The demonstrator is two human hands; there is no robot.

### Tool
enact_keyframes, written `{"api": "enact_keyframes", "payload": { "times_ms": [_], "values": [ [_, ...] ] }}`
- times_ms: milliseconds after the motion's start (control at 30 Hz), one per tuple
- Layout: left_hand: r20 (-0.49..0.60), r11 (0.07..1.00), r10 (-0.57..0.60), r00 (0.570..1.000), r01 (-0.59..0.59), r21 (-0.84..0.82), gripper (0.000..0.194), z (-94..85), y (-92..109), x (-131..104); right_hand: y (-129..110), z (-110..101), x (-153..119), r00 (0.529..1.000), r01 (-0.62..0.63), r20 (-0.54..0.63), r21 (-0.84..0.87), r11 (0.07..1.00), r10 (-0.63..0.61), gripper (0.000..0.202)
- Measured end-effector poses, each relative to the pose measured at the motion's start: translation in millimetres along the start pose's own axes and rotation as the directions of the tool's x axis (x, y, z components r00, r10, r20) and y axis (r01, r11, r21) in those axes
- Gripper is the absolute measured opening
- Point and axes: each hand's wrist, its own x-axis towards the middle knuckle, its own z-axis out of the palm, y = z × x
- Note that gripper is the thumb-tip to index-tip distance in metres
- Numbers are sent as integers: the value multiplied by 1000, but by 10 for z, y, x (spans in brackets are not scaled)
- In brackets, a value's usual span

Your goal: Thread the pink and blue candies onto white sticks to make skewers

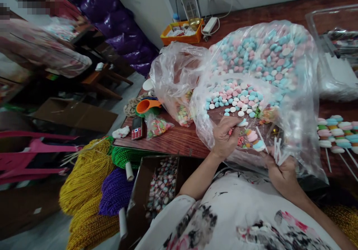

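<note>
Over the opening of a large clear plastic bag (303, 93), my left hand (226, 137) is closed in a pinch with a pale blue and white candy (242, 122) at its fingertips. My right hand (282, 172) grips several white sticks (278, 151). One stick (261, 138) slants up from that hand, beside a cluster of pink, blue and orange candies (254, 139); whether they are threaded on it is unclear. Loose pink, blue and white candies (237, 97) fill the bag behind both hands. Small coloured gummy pieces (243, 142) lie between the hands.
Finished-looking candy skewers (337, 134) lie at the right. Leftward are an orange scoop (147, 106), a phone (137, 128) and a small bag of gummies (158, 126). Below the table edge stand a box of candies (162, 186) and yellow cord bundles (86, 175). Another person (47, 48) sits left.
</note>
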Motion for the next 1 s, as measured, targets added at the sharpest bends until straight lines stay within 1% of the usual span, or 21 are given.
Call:
{"api": "enact_keyframes", "payload": {
  "times_ms": [67,167,267,333,367,433,500,533,600,700,833,933,1000],
  "values": [
    [-20,1000,-20,1000,20,-19,19,26,2,0,9,73,5,1000,-1,10,34,999,1,23],
    [-23,999,-45,999,44,-24,18,54,20,6,61,148,50,999,-3,-41,30,1000,5,23],
    [9,1000,13,1000,-13,25,23,63,32,5,126,164,96,997,7,-80,6,1000,-6,19],
    [35,995,39,999,-42,87,32,64,18,4,161,149,106,997,3,-74,2,1000,-2,18],
    [41,994,16,999,-20,108,38,64,4,5,174,138,105,997,-5,-76,0,1000,5,17],
    [60,992,-87,994,81,96,47,64,-32,10,196,113,98,995,-6,-95,-19,1000,4,15],
    [111,984,-178,978,174,41,43,68,-62,18,210,93,92,993,16,-115,-60,998,-22,14],
    [140,981,-195,971,193,24,39,71,-70,21,215,88,91,992,27,-120,-78,997,-36,14],
    [191,985,-174,966,173,22,33,79,-69,20,224,84,91,992,30,-123,-87,996,-40,15],
    [215,996,-84,973,77,40,39,101,-45,-5,243,89,83,992,-1,-128,-59,998,-7,14],
    [148,997,41,988,-50,62,44,163,-29,-86,246,115,49,990,-50,-128,10,999,51,17],
    [114,996,65,991,-71,55,45,231,-22,-162,199,168,30,986,-75,-145,71,995,84,21],
    [117,997,66,991,-71,40,45,271,-7,-199,158,206,29,984,-59,-165,84,995,72,24]
  ]
}}
